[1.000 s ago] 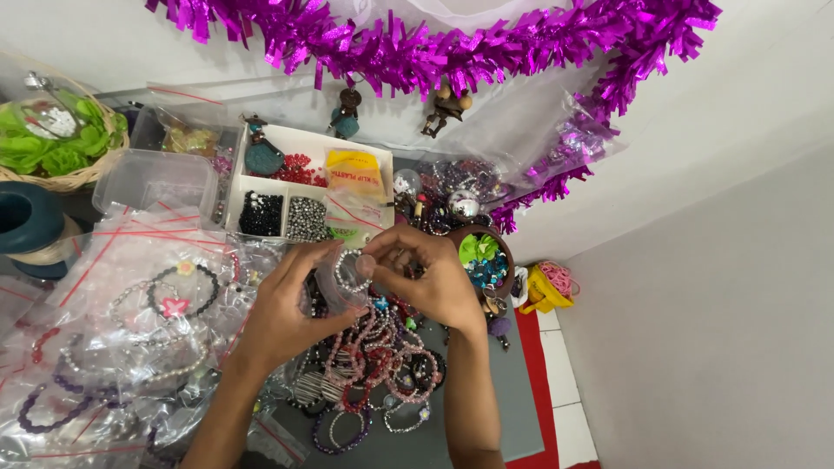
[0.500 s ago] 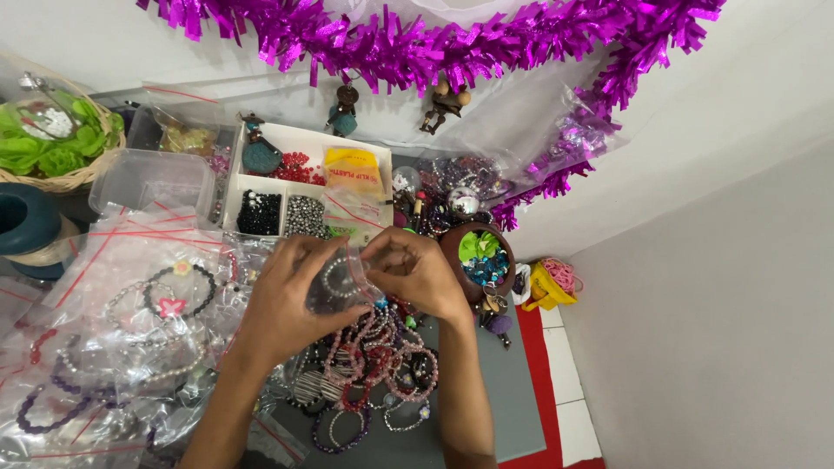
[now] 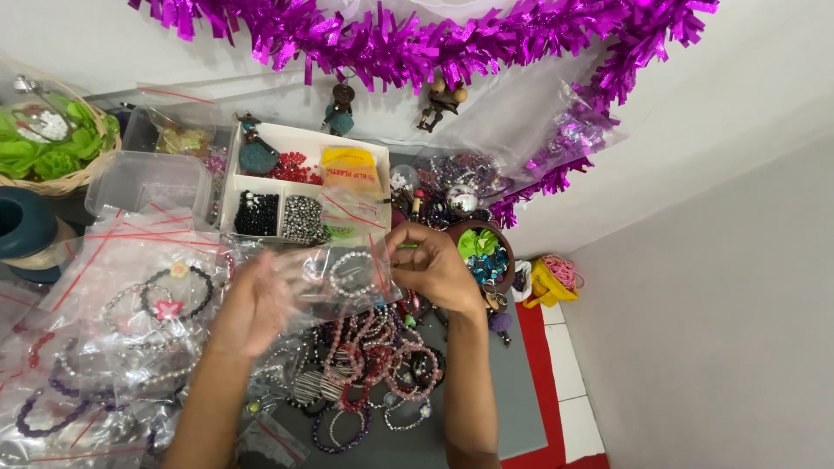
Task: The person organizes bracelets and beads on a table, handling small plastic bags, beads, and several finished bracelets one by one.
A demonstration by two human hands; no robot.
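Nearest the camera, a heap of loose bead bracelets is spread on the table's grey mat, within easy reach below both forearms. Just above that heap, a small clear plastic bag is held up between the two hands. A pale bead bracelet is seen inside it, lying flat against the film. The right hand is closed on the bag's right edge, pinched near its red-striped top, so that the bag is kept taut and level. The left hand is blurred; it is laid against the bag's left side with the fingers fairly spread, but whether the film is gripped or only steadied cannot be told.

To the left, many bagged bracelets are piled in overlapping layers, kept apart from the loose heap. To the right, a brown bowl of green and blue pieces is set just beside the right hand. Farther off, a white divided tray holds beads sorted by colour. Farthest, purple tinsel is hung along the wall.
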